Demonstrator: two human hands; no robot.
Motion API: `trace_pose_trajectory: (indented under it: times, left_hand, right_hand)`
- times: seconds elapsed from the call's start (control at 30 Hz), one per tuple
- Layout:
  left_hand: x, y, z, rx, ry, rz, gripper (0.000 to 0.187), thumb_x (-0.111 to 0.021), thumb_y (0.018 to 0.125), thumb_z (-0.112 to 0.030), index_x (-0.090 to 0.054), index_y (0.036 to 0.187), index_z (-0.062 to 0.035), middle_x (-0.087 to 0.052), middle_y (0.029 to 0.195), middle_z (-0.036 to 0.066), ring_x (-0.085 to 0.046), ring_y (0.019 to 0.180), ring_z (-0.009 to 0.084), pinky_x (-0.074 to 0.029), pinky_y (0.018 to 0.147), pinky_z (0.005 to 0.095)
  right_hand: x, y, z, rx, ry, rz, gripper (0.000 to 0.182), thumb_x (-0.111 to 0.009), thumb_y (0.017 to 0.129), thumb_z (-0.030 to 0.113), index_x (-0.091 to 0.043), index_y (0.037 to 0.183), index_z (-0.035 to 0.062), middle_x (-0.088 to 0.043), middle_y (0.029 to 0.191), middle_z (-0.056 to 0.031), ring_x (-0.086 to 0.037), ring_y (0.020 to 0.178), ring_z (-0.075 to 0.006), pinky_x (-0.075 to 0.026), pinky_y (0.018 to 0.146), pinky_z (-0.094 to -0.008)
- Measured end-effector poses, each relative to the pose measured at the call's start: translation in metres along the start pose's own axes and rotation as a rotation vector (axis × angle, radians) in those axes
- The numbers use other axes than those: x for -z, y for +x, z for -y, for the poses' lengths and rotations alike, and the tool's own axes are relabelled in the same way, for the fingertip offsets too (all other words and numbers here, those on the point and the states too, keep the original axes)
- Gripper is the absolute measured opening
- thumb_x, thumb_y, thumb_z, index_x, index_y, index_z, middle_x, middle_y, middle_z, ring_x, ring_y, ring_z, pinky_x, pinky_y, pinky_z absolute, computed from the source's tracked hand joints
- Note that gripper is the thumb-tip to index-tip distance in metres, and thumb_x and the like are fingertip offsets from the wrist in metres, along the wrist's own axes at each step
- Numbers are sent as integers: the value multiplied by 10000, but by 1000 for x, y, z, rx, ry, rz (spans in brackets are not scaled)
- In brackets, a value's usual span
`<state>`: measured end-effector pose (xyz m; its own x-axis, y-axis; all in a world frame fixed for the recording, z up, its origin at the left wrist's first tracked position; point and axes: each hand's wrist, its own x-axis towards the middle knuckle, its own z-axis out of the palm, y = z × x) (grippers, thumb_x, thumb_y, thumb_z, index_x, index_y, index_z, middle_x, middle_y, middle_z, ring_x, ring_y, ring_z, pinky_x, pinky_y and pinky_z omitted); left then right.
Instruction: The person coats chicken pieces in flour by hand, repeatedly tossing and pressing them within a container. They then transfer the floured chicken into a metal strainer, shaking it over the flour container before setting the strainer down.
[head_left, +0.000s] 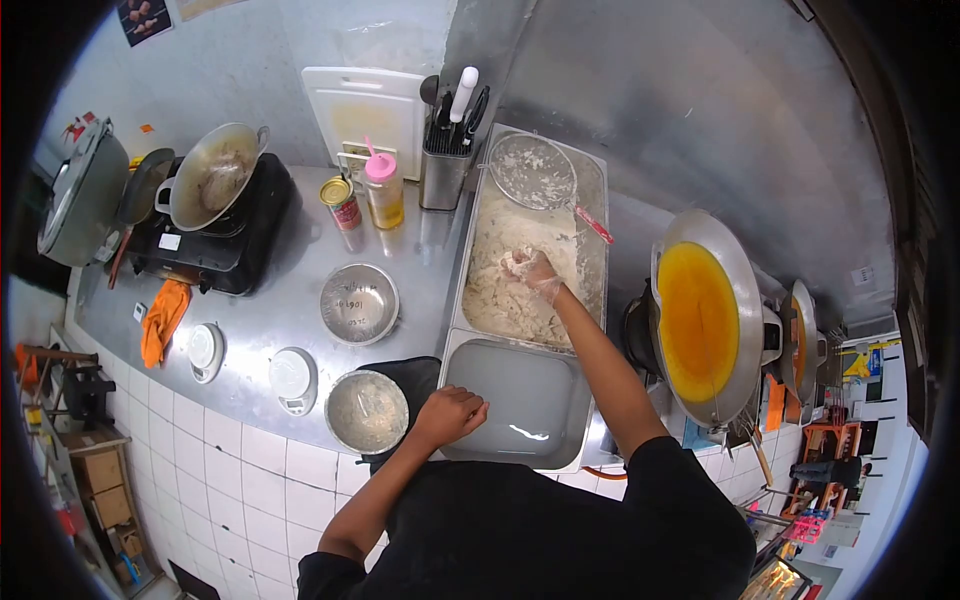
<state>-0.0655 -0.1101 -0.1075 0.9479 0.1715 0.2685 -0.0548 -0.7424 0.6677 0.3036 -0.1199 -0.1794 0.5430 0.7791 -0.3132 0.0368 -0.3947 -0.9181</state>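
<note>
In the long metal tray of flour (490,300), my right hand (535,272) wears a clear plastic glove. Its floury fingers are curled round something coated in flour that I cannot make out. My left hand (452,414) is bare and closed in a loose fist at the left rim of a tray of greyish liquid (515,390), with nothing visible in it. A steel bowl (367,412) holding pale batter or flour stands just left of that hand. At the far end of the flour tray rests a round mesh strainer (533,172) with a red handle.
A large wok of orange oil (697,320) stands to the right, with another behind it. On the left counter are a steel bowl (360,304), two white scales (292,375), an orange cloth (165,320) and a stove (215,240) with a pan. A knife block (446,175) stands behind.
</note>
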Motion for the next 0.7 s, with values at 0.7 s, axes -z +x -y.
trace_pose_trajectory:
  times: [0.7]
  left_hand:
    - [-4,-2,2,47,-60,21,271,-630,920,-216,-633,691,-70,-633,684,110,-631,692,324,-503,688,452]
  right_hand:
    - [-72,-30,-52,204,-891,318,293,-542,997,225,-573,1184,1,-665,1003,-165,-654,894,-337,-518,907,-468]
